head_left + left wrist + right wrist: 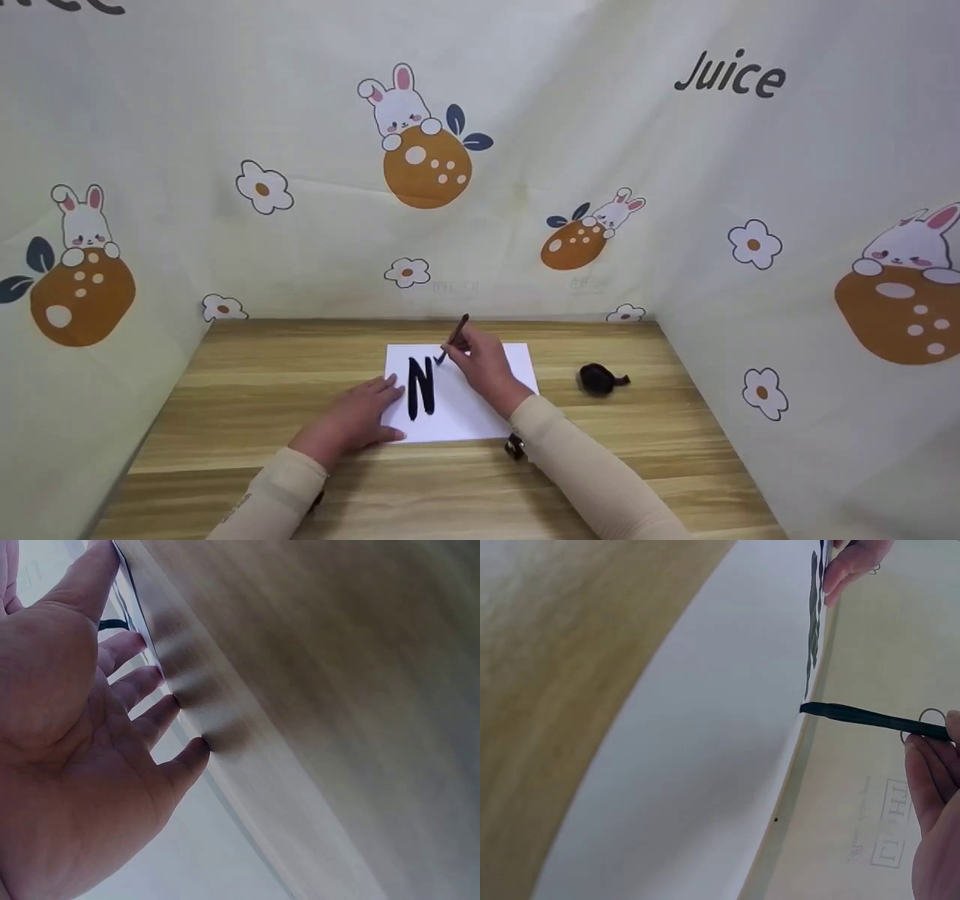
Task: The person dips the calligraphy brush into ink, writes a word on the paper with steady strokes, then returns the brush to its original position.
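A white sheet of paper (pixel 476 416) lies on the wooden table, bearing a thick black letter N (pixel 421 388) on its left half. My left hand (pixel 358 414) rests at the paper's left edge; its fingers (pixel 159 720) are spread with the tips down on the surface. Near the paper's top middle, my right hand (pixel 484 367) pinches a dark paintbrush (pixel 455 335) between thumb and fingers. Seen from the right wrist, the brush (pixel 874 719) has its black tip right at the paper (pixel 705 712), just beyond the black strokes.
Right of the paper stands a small dark round dish (pixel 596 380) with a short handle-like part pointing right. A pale curtain (pixel 315 247) printed with rabbits, oranges and flowers surrounds the table (pixel 262 390) at the back and sides.
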A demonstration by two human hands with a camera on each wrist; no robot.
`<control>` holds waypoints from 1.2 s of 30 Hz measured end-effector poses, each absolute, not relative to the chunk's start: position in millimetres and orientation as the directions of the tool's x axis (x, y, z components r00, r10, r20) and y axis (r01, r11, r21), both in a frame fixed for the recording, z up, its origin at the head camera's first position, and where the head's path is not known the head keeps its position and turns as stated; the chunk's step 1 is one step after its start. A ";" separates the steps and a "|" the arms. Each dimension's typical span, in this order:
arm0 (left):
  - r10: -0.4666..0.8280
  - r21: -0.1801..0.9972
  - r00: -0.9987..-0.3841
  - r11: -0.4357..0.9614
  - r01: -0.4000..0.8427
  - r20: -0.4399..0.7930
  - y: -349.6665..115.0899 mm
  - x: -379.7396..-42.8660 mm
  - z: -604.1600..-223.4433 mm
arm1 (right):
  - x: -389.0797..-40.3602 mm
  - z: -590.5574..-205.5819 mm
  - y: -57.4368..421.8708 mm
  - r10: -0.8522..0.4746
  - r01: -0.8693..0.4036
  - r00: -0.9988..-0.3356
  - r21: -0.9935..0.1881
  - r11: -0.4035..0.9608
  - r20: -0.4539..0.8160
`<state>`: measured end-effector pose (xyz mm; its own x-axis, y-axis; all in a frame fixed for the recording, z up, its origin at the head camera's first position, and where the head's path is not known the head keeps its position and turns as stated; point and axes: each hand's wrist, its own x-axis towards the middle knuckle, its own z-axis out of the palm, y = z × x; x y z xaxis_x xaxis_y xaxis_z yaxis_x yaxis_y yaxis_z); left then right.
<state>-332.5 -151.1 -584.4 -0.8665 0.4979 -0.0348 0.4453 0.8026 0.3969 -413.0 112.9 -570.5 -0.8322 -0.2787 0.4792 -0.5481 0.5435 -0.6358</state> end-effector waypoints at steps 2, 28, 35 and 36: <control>0.491 0.405 -0.870 0.805 0.434 -0.045 -150.8 -332.4 -584.3 | -412.4 -569.9 113.0 -0.281 -0.543 -0.836 -0.634 0.551 0.472; 0.484 0.397 -0.873 0.814 0.424 -0.060 -151.0 -331.2 -583.2 | -405.9 -564.5 121.4 -0.372 -0.556 -0.831 -0.615 0.559 0.413; 0.507 0.392 -0.861 0.797 0.459 -0.023 -152.4 -330.8 -582.2 | -400.3 -559.6 124.1 -0.393 -0.548 -0.836 -0.621 0.560 0.383; 0.507 0.392 -0.862 0.798 0.457 -0.026 -152.3 -330.7 -581.8 | -399.7 -559.0 124.4 -0.397 -0.548 -0.836 -0.623 0.558 0.379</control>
